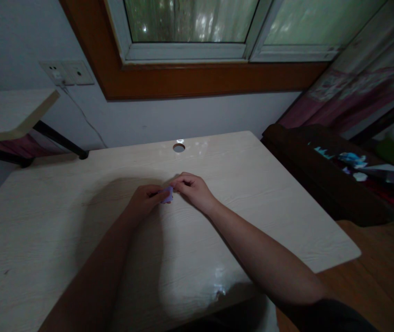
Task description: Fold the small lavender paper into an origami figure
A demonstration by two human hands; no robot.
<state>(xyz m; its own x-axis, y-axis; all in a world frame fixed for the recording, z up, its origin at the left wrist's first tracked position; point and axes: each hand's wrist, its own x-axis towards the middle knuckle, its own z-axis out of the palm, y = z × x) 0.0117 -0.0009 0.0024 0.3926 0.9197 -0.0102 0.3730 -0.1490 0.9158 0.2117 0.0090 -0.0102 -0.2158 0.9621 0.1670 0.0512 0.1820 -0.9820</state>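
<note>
A small, flat purple piece (167, 195), which looks like folded paper, is held just above the pale wood-grain table (200, 249). My left hand (145, 201) pinches it from the left, thumb on top and fingertips showing under its lower edge. From the right, my right hand (194, 190) has thumb and forefinger closed together at the piece's upper right corner. Its other fingers are curled, and what exactly lies between the fingertips is too small to make out.
A round cable hole (179, 147) is near the table's back edge. A raised shelf (17, 113) on black legs stands at the back left. A cable (82, 113) hangs from the wall socket (56, 74). Right of the table is a dark wooden piece of furniture (325, 184) with clutter.
</note>
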